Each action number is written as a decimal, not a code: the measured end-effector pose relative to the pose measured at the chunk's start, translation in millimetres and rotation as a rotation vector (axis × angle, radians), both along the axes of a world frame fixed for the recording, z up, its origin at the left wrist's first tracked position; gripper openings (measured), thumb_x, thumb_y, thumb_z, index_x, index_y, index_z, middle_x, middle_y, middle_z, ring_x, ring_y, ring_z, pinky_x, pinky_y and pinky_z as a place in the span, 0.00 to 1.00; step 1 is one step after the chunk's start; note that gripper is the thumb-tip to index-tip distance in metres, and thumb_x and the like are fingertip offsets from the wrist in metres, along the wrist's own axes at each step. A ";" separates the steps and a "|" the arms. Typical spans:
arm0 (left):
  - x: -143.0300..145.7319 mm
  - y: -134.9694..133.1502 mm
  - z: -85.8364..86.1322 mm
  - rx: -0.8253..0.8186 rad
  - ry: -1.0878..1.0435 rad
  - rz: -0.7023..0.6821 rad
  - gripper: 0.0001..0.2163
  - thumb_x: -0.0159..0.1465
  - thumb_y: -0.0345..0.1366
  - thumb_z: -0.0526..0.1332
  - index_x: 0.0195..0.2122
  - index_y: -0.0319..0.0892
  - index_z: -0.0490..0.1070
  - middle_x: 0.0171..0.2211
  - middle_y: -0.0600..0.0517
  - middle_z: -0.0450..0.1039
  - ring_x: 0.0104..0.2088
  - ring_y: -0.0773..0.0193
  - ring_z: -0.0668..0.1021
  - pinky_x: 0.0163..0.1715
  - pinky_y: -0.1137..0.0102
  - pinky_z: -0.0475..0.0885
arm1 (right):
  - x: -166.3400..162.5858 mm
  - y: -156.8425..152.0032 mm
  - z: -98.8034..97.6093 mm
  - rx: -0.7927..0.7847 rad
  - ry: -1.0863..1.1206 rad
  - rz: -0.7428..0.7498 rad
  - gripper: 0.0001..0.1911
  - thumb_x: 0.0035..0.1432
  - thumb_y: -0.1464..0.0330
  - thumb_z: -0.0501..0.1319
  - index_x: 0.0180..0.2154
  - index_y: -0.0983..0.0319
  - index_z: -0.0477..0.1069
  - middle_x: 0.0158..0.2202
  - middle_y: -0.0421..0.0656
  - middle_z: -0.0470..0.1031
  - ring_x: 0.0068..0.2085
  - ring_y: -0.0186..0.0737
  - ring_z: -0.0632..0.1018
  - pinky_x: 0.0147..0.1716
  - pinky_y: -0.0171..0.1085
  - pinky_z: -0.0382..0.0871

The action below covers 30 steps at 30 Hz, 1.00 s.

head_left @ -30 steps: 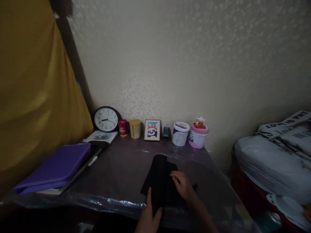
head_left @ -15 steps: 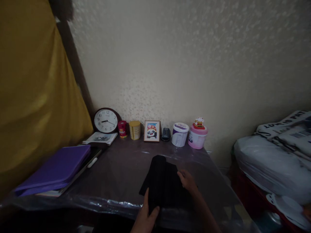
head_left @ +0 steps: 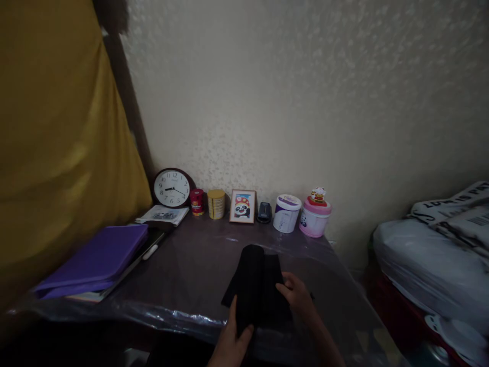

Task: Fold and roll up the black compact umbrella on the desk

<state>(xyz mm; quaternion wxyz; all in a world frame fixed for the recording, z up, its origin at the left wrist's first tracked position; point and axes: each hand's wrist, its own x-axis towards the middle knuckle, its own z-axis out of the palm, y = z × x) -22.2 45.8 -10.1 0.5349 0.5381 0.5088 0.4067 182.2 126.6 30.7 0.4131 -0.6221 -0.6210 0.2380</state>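
Observation:
A piece of black cloth (head_left: 250, 285), partly folded over itself, lies at the front of the table between my hands. Its near end is in my left hand (head_left: 232, 339), with the thumb on one side and the fingers on the other. My right hand (head_left: 297, 296) pinches the cloth's right edge between thumb and fingers. The dark folds blend together, so I cannot tell what kind of item the cloth is.
Plastic film covers the brown table (head_left: 183, 275). Purple folders (head_left: 95, 260) and a white pen (head_left: 150, 252) lie left. Along the wall stand a clock (head_left: 171, 187), a red can (head_left: 197, 202), a picture frame (head_left: 243, 206) and tubs (head_left: 286, 214). Bagged bedding (head_left: 416, 255) sits right.
My right hand has drawn the cloth's right edge slightly inward, and that flap looks narrower. My left hand keeps its hold. The whole view has shifted a little.

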 end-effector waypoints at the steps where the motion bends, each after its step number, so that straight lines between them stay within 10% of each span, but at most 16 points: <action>1: 0.4 0.2 -1.2 0.004 0.006 0.005 0.37 0.59 0.38 0.54 0.63 0.33 0.32 0.62 0.41 0.49 0.61 0.62 0.58 0.58 0.67 0.53 | -3.8 0.9 3.9 0.004 0.004 0.005 0.13 0.40 0.65 0.60 0.32 0.61 0.73 0.16 0.35 0.66 0.22 0.37 0.70 0.25 0.35 0.65; 13: 1.5 -0.4 4.7 -0.018 0.068 -0.003 0.36 0.59 0.34 0.52 0.62 0.30 0.30 0.60 0.40 0.54 0.59 0.64 0.61 0.57 0.70 0.55 | -64.0 19.9 30.0 -0.067 0.236 0.077 0.23 0.44 0.63 0.60 0.43 0.66 0.70 0.24 0.40 0.71 0.27 0.37 0.73 0.25 0.33 0.66; 30: 6.3 -8.8 5.8 0.042 0.314 0.073 0.37 0.60 0.36 0.52 0.63 0.31 0.29 0.58 0.38 0.58 0.56 0.60 0.65 0.53 0.71 0.60 | -116.7 11.6 23.4 -0.187 -0.193 0.135 0.22 0.47 0.70 0.58 0.47 0.63 0.67 0.29 0.42 0.75 0.33 0.38 0.75 0.31 0.32 0.63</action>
